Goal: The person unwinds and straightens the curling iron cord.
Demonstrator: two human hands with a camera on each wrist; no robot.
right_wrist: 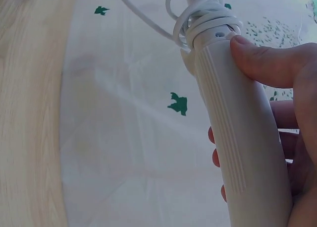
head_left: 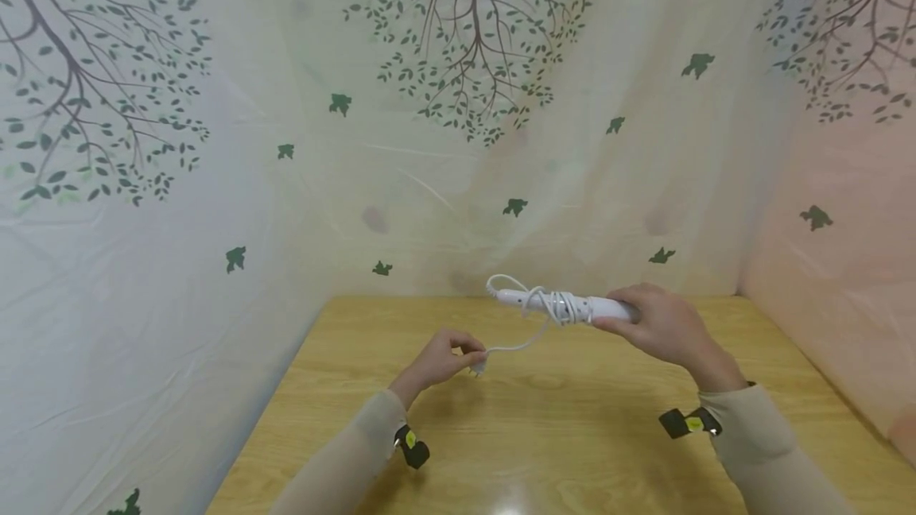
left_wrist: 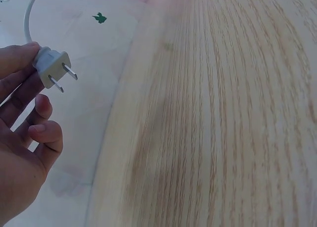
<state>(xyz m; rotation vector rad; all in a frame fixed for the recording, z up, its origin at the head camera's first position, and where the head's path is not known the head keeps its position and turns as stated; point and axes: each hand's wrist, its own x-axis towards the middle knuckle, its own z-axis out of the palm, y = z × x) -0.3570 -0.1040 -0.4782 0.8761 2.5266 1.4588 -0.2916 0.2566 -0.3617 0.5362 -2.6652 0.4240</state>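
Note:
My right hand grips a white hair straightener by its wide end, holding it roughly level above the table. Several turns of its white cord are wound round the middle of the body, and a loop stands out at the narrow end. In the right wrist view, the thumb lies along the ribbed casing and the fingers reach round behind it. My left hand pinches the two-pronged plug, prongs pointing away from the fingers. A loose length of cord sags between plug and windings.
A light wood-grain table lies under both hands. Pale hanging sheets printed with trees and green leaves enclose it at the back and sides. Each wrist wears a dark strap with a small camera.

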